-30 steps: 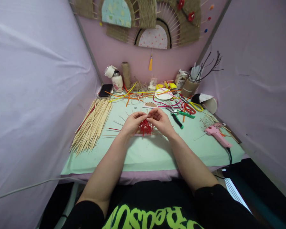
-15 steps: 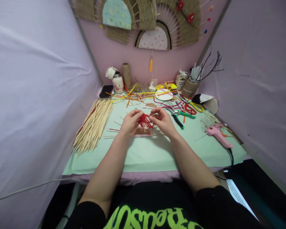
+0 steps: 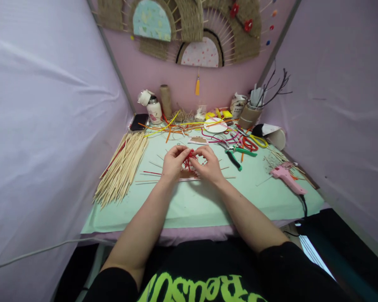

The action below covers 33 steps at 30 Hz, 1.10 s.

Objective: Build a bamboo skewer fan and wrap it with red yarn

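Note:
Between my two hands is a loose bunch of red yarn (image 3: 189, 162), its strands hanging down. My left hand (image 3: 174, 162) pinches it from the left, thumb against the fingers. From the right, my right hand (image 3: 208, 162) is closed on the yarn too, fingertips close to those of the left. Just below both hands lies a half-round cardboard piece (image 3: 189, 174) with thin sticks (image 3: 146, 182) fanning out to either side; one stick on the left is red. My hands cover much of this piece.
Left lies a heap of bamboo sticks (image 3: 121, 167). Green-handled pliers (image 3: 234, 157) and scissors with red handles (image 3: 249, 144) lie right of my hands. A pink glue gun (image 3: 288, 178) rests far right. Behind stand a bottle (image 3: 154, 110), a twine roll (image 3: 165, 100) and a holder with branches (image 3: 250, 115).
My right hand has moved left, closer to my left hand. The red strands, spread out before, are now gathered more tightly between the fingers.

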Each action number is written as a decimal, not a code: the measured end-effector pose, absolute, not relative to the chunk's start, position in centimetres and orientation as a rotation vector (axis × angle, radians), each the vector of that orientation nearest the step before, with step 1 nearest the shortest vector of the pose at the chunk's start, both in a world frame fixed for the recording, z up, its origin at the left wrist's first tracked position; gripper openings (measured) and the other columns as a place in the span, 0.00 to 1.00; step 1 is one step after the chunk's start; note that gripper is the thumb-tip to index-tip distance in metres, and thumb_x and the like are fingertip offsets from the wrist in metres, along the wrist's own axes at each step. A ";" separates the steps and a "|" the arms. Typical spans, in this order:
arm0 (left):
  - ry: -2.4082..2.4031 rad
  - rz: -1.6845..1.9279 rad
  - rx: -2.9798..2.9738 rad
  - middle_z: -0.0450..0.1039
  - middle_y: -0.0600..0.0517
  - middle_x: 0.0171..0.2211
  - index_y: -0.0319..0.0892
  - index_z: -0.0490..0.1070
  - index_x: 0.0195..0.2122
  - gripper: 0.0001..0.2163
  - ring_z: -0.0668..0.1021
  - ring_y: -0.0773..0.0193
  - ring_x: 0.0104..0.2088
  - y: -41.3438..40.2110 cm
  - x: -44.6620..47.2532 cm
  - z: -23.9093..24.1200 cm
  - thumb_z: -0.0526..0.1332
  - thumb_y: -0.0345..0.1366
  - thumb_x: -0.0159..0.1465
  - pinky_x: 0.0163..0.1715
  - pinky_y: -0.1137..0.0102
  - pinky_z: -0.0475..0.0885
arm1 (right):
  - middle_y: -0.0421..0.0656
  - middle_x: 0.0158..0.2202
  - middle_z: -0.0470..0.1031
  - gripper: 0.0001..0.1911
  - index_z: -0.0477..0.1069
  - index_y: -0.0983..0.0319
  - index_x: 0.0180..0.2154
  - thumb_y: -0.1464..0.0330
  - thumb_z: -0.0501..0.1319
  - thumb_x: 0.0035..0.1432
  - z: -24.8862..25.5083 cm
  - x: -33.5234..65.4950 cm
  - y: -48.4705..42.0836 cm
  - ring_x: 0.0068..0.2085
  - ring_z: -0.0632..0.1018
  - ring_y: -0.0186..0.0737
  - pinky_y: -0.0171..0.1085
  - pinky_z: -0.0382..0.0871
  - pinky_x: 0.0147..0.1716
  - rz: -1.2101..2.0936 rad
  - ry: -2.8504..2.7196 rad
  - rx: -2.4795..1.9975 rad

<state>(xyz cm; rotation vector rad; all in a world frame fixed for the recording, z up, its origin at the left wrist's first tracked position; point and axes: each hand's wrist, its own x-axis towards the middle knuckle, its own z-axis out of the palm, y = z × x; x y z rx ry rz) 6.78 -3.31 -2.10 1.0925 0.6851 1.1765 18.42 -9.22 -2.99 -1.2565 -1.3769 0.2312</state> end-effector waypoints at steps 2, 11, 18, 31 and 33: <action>0.712 1.201 1.214 0.73 0.56 0.28 0.40 0.72 0.30 0.10 0.74 0.70 0.30 -3.5 6.8 -2.1 0.70 0.38 0.52 0.35 0.74 0.69 | 0.42 0.34 0.72 0.01 0.72 0.58 0.28 0.69 0.62 0.51 -3.2 18.6 -9.0 0.40 0.72 0.41 0.42 0.67 0.43 0.297 -1.337 -1.288; 0.838 1.329 1.391 0.70 0.55 0.28 0.41 0.69 0.30 0.05 0.72 0.68 0.32 -3.1 6.6 -2.2 0.64 0.35 0.57 0.37 0.73 0.69 | 0.40 0.25 0.75 0.08 0.75 0.61 0.25 0.63 0.61 0.46 -3.4 20.1 -8.4 0.29 0.72 0.37 0.37 0.67 0.30 1.223 -0.929 -1.067; 0.873 1.365 1.305 0.69 0.55 0.29 0.41 0.68 0.31 0.07 0.72 0.69 0.30 -2.3 6.1 -2.5 0.64 0.38 0.58 0.33 0.74 0.69 | 0.41 0.28 0.72 0.08 0.69 0.59 0.25 0.61 0.60 0.48 -3.7 21.3 -7.7 0.32 0.72 0.39 0.38 0.67 0.29 0.889 -0.816 -1.230; 0.857 1.317 1.322 0.70 0.55 0.28 0.41 0.68 0.31 0.09 0.73 0.68 0.30 -3.4 6.6 -2.2 0.66 0.39 0.57 0.34 0.73 0.71 | 0.48 0.45 0.65 0.05 0.74 0.56 0.36 0.66 0.64 0.55 -3.2 18.2 -9.6 0.50 0.68 0.50 0.50 0.63 0.52 -0.015 -1.443 -1.323; 0.855 1.306 1.365 0.70 0.55 0.28 0.41 0.68 0.30 0.08 0.72 0.69 0.30 -3.5 6.6 -2.2 0.66 0.38 0.57 0.34 0.73 0.69 | 0.47 0.44 0.66 0.02 0.73 0.57 0.33 0.67 0.64 0.55 -3.5 18.3 -9.4 0.49 0.68 0.49 0.50 0.63 0.52 -0.030 -1.465 -1.357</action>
